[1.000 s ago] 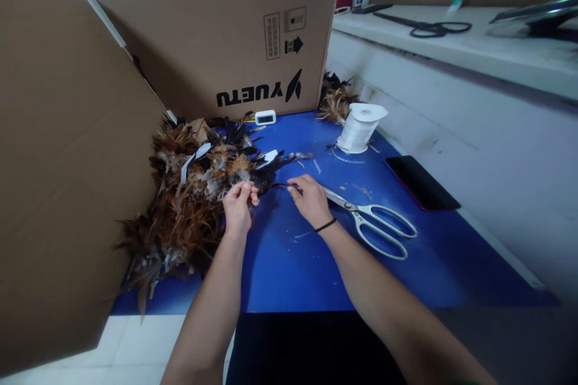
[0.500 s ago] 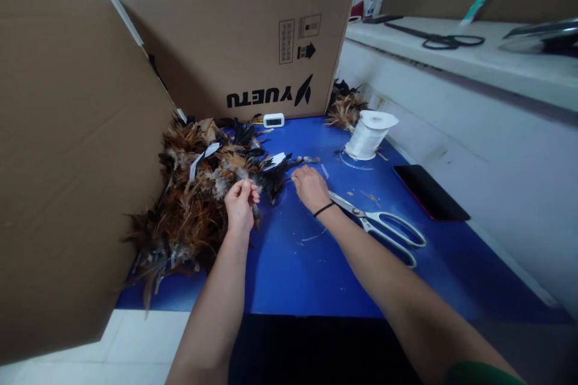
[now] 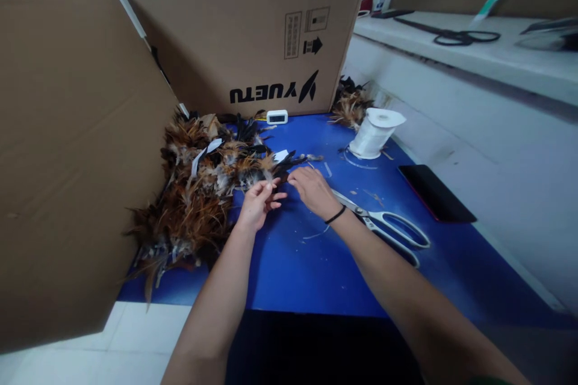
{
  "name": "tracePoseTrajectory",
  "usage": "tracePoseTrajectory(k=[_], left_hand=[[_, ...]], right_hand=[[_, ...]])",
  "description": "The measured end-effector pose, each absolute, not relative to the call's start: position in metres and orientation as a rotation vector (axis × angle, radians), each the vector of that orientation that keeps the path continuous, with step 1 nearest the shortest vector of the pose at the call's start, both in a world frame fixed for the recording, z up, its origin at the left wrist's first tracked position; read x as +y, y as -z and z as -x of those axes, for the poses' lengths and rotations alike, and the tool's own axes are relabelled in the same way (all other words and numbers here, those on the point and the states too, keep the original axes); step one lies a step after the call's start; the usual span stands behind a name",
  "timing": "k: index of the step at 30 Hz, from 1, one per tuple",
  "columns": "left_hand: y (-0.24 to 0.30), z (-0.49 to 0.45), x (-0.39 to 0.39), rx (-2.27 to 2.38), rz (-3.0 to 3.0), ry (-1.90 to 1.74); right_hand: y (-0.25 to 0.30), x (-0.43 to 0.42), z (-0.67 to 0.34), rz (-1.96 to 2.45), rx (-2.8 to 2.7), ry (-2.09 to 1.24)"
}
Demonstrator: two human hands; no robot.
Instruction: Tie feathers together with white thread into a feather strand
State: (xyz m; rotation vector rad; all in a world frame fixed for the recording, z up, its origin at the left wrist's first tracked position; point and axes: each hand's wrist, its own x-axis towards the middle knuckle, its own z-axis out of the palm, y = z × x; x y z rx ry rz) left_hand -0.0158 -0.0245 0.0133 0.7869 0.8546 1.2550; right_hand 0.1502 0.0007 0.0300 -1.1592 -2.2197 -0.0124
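My left hand (image 3: 261, 203) is at the right edge of a heap of brown, black and grey feathers (image 3: 194, 198). Its thumb and index finger are pinched together on what looks like a feather, while the other fingers stretch out. Close beside it, my right hand (image 3: 312, 191) is bent down with its fingertips closed, a black band round the wrist. A small dark feather (image 3: 283, 178) shows between both sets of fingertips. White-handled scissors (image 3: 383, 225) lie on the blue table (image 3: 298, 277) by my right forearm. A white paper piece (image 3: 280, 156) rests among black feathers behind the hands.
Cardboard walls (image 3: 253, 30) stand left and behind, one printed YUETU. A spool of white ribbon (image 3: 376, 132), a dark phone (image 3: 436, 194) and a small white display device (image 3: 277, 117) are on the table. More feathers (image 3: 352, 102) lie far back. Black scissors (image 3: 465, 36) rest on the right-hand shelf.
My left hand has moved right, close to my right hand, and its lower fingers have spread. The right hand stays near the same spot. The view has shifted slightly.
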Motion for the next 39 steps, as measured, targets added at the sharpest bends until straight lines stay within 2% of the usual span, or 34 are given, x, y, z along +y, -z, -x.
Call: tracePoseTrajectory(k=[29, 39], left_hand=[[0.003, 0.024, -0.007, 1.006, -0.726, -1.542], [-0.003, 0.016, -0.012, 1.251, -1.031, -1.643]], right_hand=[[-0.016, -0.001, -0.186, 1.251, -1.746, -0.189], [-0.027, -0.006, -0.187, 1.227, -1.557, -0.551]])
